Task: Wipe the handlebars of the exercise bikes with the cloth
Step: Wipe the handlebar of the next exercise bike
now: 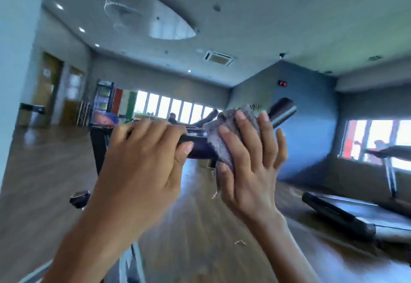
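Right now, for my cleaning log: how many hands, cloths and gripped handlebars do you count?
Hands: 2, left hand and right hand
Cloths: 1, the cloth
Gripped handlebars: 1, the handlebar
Total: 4

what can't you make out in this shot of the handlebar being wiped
All in the head view:
- Black padded handlebar: the parts under the left hand and the grey woven cloth are covered.
- Right hand: its palm side is hidden by its own back.
- Exercise bike's frame: mostly behind the forearms and cut off by the bottom edge.
- Red wall display: too small and blurred to read.
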`<state>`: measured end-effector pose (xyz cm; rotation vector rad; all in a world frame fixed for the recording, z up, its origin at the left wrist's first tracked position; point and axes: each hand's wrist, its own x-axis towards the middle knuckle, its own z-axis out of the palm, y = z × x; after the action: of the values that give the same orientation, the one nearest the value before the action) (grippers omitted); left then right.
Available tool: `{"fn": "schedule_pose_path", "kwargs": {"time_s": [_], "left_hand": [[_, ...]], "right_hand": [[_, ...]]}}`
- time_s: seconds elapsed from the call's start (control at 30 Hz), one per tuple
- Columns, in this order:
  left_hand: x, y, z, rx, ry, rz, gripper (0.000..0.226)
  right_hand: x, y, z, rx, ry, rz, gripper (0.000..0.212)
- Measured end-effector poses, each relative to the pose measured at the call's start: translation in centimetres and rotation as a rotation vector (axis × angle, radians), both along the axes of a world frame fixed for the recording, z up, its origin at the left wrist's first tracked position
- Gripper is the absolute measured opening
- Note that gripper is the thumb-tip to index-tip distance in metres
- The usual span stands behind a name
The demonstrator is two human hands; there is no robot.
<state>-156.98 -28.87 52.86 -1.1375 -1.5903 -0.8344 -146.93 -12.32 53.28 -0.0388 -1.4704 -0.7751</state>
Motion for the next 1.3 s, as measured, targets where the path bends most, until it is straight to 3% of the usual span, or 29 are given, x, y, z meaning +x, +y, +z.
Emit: {"fn": "schedule_pose_path", "kwargs": {"time_s": [0.1, 0.23, 0.43, 0.6, 0.8, 0.97, 1.17, 1.3], "left_hand": [[-0.2, 0.4, -0.2, 0.043, 0.039, 0.024, 0.038], [-0.3, 0.4, -0.1, 0.027, 0.043, 0.014, 0.036], [-0.3, 0.4, -0.4, 0.044, 0.023, 0.024, 0.036], [-0.7, 0.8, -0.6, 0.089, 0.027, -0.051, 0.040], [-0.7, 0.7, -0.7, 0.085, 0.012, -0.050, 0.046], [-0.2, 1.1, -0.8, 0.134, 0.017, -0.036, 0.045], [-0.2, 1.1, -1.0, 0.129, 0.008, -0.034, 0.045], [-0.3, 1.2, -1.0, 0.133, 0.012, -0.027, 0.044]], "right_hand": [[0.3, 1.8, 0.9, 0.017, 0.074, 0.030, 0.041], [0.4, 1.3, 3.9, -0.324, 0.319, 0.306, 0.052], [-2.0, 1.9, 0.8, -0.012, 0.174, 0.287, 0.046], [-2.3, 1.5, 3.7, -0.297, 0.381, 0.690, 0.050], [-3.8, 1.6, 0.1, -0.034, 0.207, 0.506, 0.046], [-2.8, 1.9, 4.5, -0.268, 0.411, 0.822, 0.050], [-4.0, 3.6, 1.4, 0.115, 0.235, 0.451, 0.044], [-2.4, 4.2, 4.5, -0.138, 0.394, 0.594, 0.052]]}}
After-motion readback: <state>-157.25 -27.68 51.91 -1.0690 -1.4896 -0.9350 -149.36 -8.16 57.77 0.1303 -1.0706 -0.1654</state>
